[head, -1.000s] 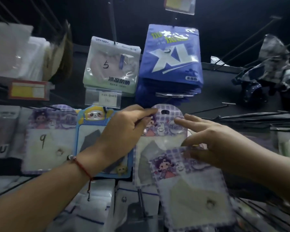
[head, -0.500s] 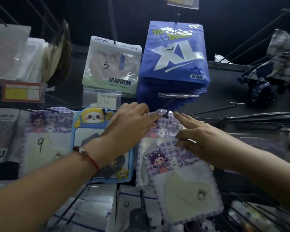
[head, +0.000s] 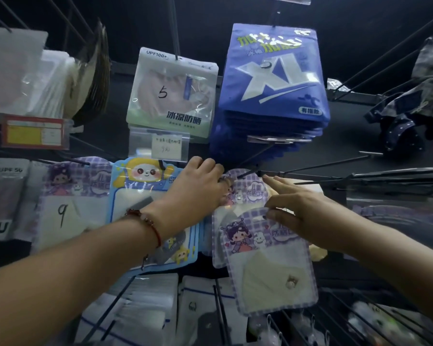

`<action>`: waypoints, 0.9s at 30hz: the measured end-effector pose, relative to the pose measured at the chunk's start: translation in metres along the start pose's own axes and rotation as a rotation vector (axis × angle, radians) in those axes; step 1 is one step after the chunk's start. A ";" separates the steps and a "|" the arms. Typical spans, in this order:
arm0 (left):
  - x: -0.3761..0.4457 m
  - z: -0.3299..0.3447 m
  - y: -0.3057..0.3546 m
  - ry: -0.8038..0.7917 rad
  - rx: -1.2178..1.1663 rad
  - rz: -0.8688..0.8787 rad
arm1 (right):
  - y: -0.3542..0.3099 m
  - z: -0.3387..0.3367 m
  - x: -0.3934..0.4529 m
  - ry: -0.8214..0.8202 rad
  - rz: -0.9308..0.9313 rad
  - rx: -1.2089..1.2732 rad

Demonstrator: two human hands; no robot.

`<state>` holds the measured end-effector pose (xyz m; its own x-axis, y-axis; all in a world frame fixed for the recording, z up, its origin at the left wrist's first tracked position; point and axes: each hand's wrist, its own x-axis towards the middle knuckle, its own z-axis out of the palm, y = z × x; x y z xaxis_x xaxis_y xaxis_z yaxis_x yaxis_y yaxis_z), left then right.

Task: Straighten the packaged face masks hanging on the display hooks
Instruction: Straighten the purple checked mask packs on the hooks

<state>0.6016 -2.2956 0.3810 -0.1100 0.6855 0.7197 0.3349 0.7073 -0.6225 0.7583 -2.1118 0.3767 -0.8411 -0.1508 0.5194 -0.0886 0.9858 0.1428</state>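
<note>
Purple-checked plastic marks the two packs at the centre of the head view: a rear purple mask pack (head: 245,193) hangs with its top hole at the tip of a black display hook (head: 250,172), and a front purple mask pack (head: 265,258) sits lower and just in front of it, tilted, overlapping the rear one so that most of the rear pack's clear window is hidden. The left hand (head: 198,186) lies against the top left edge of the rear pack with its fingers curled at the header; the fingertips are covered by the hand itself, so whether they pinch the plastic cannot be told. The right hand (head: 300,216) pinches the top edge of the front pack between thumb and a bent finger, while its index finger points straight toward the hook. A red bead bracelet (head: 148,223) circles the left wrist. Just to the left hangs a blue cartoon pack (head: 140,186), its lower half hidden by the left forearm, and beyond it a pack marked 9 (head: 63,216). Above hang a pack marked 5 (head: 170,93) and a stack of blue XL packs (head: 273,83). The white goods at the bottom edge are blurred and cut off.
</note>
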 end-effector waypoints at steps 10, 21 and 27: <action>-0.043 -0.032 0.002 0.326 -0.603 0.002 | -0.001 -0.001 -0.007 0.207 -0.014 -0.007; -0.043 -0.036 0.017 0.326 -0.877 0.025 | -0.014 -0.008 -0.022 0.497 0.069 0.111; -0.028 -0.034 0.014 0.479 -0.829 0.018 | -0.015 0.000 -0.039 0.530 0.009 -0.088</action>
<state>0.6409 -2.3106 0.3626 0.2345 0.4221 0.8757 0.9091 0.2237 -0.3513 0.7929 -2.1207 0.3546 -0.4554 -0.1816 0.8716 -0.0181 0.9807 0.1948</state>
